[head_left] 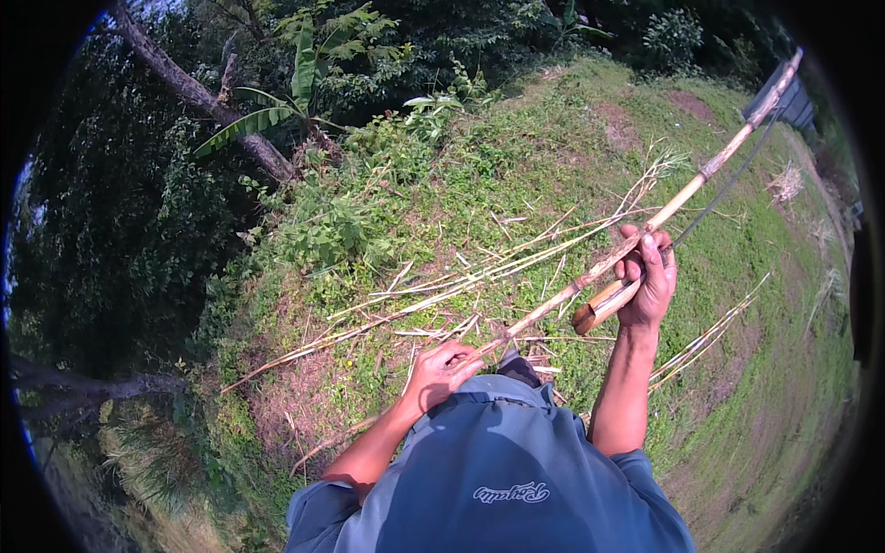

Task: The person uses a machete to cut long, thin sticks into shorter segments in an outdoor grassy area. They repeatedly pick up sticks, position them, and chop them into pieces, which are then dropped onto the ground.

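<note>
With the left hand [441, 369] clamped on the long cane stalk's [687, 194] near end and the right hand [648, 276] gripping stalk and wooden-handled knife [604, 302] together farther right, the curved blade may slip and nick fingers.

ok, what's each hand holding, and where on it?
Left hand grips the long cane stalk at its near end. Right hand holds a long knife by its wooden handle, against the stalk.

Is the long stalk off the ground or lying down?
Off the ground: left hand grips stalk low, right hand grips midway.
</note>
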Demonstrator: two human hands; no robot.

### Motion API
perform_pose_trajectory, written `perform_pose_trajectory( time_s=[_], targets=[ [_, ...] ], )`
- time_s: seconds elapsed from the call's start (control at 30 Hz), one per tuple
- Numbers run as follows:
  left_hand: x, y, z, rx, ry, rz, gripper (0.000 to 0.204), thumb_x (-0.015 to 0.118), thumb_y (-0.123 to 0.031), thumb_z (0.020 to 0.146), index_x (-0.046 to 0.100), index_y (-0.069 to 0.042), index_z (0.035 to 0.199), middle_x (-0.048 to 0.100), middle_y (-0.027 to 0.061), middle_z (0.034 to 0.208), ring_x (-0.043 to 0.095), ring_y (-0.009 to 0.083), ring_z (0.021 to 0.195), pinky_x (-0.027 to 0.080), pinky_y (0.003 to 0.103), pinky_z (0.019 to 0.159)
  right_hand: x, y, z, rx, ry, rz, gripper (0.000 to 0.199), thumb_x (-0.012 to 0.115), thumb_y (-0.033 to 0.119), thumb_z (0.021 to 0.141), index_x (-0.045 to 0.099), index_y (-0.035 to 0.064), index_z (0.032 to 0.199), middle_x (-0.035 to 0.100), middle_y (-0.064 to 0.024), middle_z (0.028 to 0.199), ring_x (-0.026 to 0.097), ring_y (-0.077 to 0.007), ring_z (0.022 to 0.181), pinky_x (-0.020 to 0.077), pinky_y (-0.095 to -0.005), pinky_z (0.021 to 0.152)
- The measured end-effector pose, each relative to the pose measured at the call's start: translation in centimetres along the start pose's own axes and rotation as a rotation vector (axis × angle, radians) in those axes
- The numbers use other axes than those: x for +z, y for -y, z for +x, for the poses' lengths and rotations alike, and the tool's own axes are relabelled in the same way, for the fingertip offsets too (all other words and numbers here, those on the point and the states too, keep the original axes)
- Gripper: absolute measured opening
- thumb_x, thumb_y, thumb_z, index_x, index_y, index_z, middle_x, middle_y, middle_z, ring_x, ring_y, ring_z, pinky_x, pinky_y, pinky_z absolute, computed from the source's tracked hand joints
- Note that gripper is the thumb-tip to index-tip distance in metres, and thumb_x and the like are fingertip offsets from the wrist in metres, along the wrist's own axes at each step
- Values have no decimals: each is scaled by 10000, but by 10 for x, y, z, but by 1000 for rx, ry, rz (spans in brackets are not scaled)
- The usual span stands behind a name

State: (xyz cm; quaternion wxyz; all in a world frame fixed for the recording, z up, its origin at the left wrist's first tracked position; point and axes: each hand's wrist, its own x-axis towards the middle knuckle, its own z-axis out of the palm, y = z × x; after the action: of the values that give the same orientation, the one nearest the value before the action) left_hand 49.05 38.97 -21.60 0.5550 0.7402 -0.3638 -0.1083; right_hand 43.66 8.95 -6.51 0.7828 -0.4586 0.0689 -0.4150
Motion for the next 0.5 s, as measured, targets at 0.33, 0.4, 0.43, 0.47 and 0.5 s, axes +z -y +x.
perform_pose_trajectory(
  time_s=[0.33, 0.4, 0.43, 0.47, 0.5],
  targets=[
    [-16, 27, -37, -459, 171, -642, 280, 604, -198, 929, 689, 65, 973, 690, 115, 829, 637, 133, 704, 513, 243, 621, 17, -16, -4, 38, 78, -39, 82, 568, 91, 926, 488, 102, 912, 646, -163, 922, 471, -39, 506, 455, -207, 487],
    [-20, 30, -33, -478, 278, -660, 311, 588, -225, 939, 690, 69, 947, 688, 118, 824, 641, 146, 704, 523, 255, 630, 19, -17, -7, 52, 71, -49, 82, 569, 99, 927, 489, 101, 914, 644, -154, 912, 475, -40, 507, 458, -205, 485],
    [-17, 33, -31, -458, 286, -682, 313, 588, -238, 940, 695, 56, 919, 686, 108, 816, 641, 145, 697, 524, 255, 629, 22, -12, -5, 35, 63, -57, 82, 570, 102, 928, 490, 101, 914, 643, -149, 906, 477, -41, 507, 460, -204, 484],
    [-12, 36, -38, -438, 299, -704, 318, 587, -251, 941, 700, 43, 891, 684, 98, 808, 642, 144, 691, 525, 255, 627, 26, -14, -9, 49, 67, -56, 93, 584, 108, 924, 491, 101, 918, 645, -137, 891, 484, -43, 505, 467, -201, 477],
    [-7, 39, -40, -468, 290, -716, 327, 589, -260, 940, 701, 43, 882, 687, 107, 819, 650, 152, 699, 532, 270, 620, 30, -13, -10, 54, 20, -73, 107, 598, 99, 915, 491, 103, 920, 646, -128, 872, 494, -47, 505, 470, -196, 472]
  ],
)
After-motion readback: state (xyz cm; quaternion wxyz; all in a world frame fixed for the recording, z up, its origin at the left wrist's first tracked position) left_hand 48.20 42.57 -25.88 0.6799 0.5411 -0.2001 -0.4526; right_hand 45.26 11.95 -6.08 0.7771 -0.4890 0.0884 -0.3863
